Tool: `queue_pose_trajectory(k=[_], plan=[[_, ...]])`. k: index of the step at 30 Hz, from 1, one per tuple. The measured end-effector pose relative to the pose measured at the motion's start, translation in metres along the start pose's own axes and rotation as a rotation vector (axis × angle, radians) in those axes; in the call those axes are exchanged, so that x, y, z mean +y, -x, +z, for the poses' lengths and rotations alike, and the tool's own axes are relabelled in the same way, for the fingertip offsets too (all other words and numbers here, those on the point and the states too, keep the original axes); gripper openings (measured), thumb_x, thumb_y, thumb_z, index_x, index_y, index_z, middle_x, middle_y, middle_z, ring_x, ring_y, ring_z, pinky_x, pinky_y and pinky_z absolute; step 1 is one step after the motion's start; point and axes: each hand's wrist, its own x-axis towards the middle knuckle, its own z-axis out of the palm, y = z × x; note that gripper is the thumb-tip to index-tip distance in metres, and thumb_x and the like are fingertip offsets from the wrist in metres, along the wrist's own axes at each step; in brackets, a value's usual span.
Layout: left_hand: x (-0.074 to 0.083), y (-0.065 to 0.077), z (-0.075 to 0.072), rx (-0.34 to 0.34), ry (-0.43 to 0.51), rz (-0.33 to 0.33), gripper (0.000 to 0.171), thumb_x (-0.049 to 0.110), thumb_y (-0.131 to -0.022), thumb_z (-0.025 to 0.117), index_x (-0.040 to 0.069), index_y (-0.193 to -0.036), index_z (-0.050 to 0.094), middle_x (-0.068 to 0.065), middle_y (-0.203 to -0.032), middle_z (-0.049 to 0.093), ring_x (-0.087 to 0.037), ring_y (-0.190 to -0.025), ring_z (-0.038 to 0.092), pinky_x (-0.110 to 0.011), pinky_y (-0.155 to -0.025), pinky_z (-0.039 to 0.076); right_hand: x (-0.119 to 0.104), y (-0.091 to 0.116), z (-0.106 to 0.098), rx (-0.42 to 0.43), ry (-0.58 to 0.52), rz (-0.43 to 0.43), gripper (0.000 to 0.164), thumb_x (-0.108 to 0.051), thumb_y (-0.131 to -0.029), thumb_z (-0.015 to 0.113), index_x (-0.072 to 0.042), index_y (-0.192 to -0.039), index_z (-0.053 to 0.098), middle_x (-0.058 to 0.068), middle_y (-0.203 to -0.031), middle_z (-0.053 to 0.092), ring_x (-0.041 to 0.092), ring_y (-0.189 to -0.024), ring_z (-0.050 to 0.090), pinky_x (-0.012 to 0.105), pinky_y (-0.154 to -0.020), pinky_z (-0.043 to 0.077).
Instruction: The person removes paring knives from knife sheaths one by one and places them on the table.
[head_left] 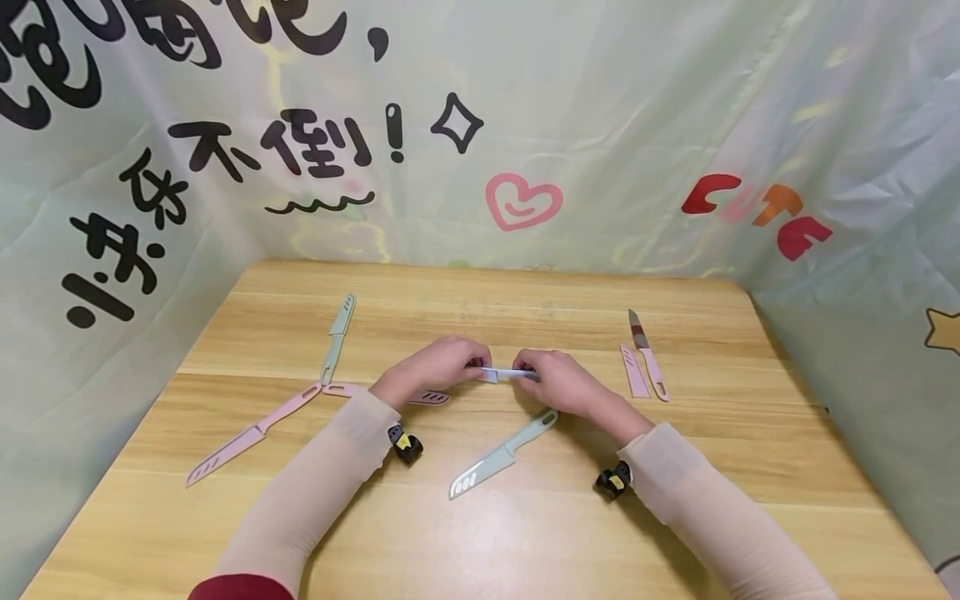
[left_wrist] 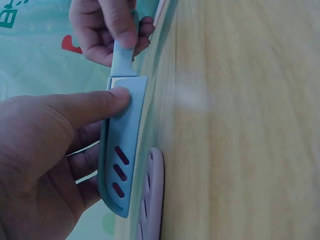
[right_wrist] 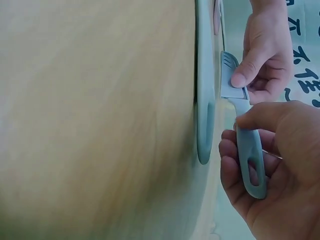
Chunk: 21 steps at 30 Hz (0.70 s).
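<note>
My left hand pinches a light blue-green blade sheath with slots near its tip, the thumb flat on its face. The sheath covers the blade of a small knife of the same colour. Its handle, with a hole at the end, is held by my right hand between thumb and curled fingers. Both hands hold the knife level, a little above the table. Nearer the front lies a larger pale green sheathed knife, its handle end close below the right hand.
Left on the wooden table lie a long pink sheathed knife, a small green one and another pink one partly behind my left arm. At right, a pink-handled knife with bare blade lies beside a pink sheath.
</note>
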Motion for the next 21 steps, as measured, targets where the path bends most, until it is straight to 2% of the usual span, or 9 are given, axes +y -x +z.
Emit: queue_pose_trajectory(k=[6,14,17,21], plan=[[-0.003,0.003,0.001,0.038,0.114,-0.056,0.009,0.024,-0.096,0.066,0.017,-0.1,0.071,0.01,-0.089,0.066,-0.008,-0.075,0.056,-0.024,-0.069,0.05,0.002,0.001,-0.003,0.01,-0.047,-0.03,0.014,-0.021,-0.098,0.062,-0.013,-0.108,0.069,-0.006,-0.076,0.06,0.011,-0.059,0.046,0.026,-0.056,0.042],[-0.011,0.006,-0.001,0.127,0.316,-0.13,0.014,0.024,-0.094,0.069,0.013,-0.102,0.072,0.008,-0.089,0.07,-0.007,-0.081,0.062,-0.026,-0.075,0.053,0.005,0.001,-0.005,-0.004,-0.159,0.022,0.015,-0.021,-0.1,0.059,-0.012,-0.109,0.068,-0.004,-0.068,0.052,0.013,-0.058,0.044,0.027,-0.052,0.04],[-0.013,0.009,-0.001,0.152,0.421,-0.17,0.014,0.025,-0.093,0.07,0.014,-0.101,0.072,0.007,-0.089,0.069,-0.009,-0.082,0.062,-0.026,-0.074,0.053,0.006,0.002,-0.006,-0.011,-0.196,0.026,0.014,-0.021,-0.1,0.058,-0.013,-0.107,0.068,-0.003,-0.067,0.051,0.013,-0.057,0.044,0.027,-0.052,0.039],[-0.016,0.013,-0.002,0.19,0.619,-0.244,0.016,0.024,-0.09,0.073,0.011,-0.1,0.071,0.001,-0.091,0.069,-0.015,-0.084,0.063,-0.029,-0.073,0.057,0.006,0.001,-0.007,-0.039,-0.273,0.025,0.015,-0.019,-0.101,0.056,-0.01,-0.106,0.066,-0.001,-0.072,0.057,0.015,-0.061,0.049,0.028,-0.055,0.044]])
